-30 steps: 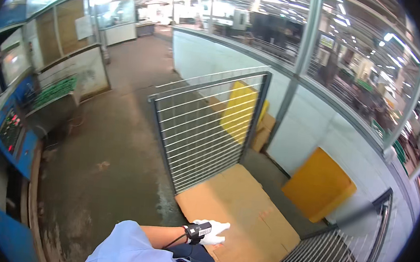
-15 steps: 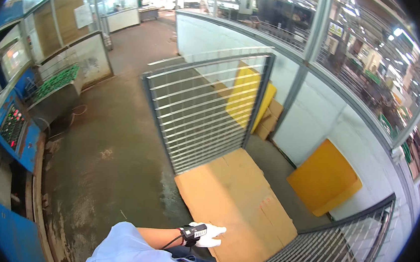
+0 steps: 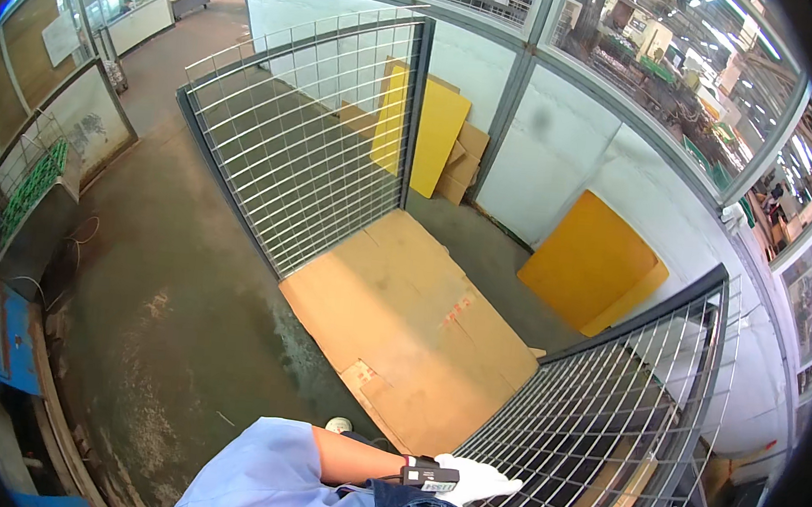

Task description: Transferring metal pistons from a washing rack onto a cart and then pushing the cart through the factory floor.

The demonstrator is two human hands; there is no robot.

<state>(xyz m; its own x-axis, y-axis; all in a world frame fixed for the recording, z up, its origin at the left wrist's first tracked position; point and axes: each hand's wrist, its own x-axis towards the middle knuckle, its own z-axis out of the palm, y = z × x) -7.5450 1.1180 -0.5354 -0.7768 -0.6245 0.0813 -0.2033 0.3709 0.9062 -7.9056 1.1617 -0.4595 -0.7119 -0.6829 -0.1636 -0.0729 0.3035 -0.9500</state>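
Fingers (image 3: pixel 499 482): gloved white, held straight and together, pointing right, tips at the near mesh panel (image 3: pixel 604 416); actual contact unclear.
Hand (image 3: pixel 475 481): left one, at the near edge (wrist device just behind it).
Cardboard (image 3: pixel 409 326): flat on the floor, beyond the hand.
Far panel (image 3: pixel 310 139): upright, left of the cardboard.
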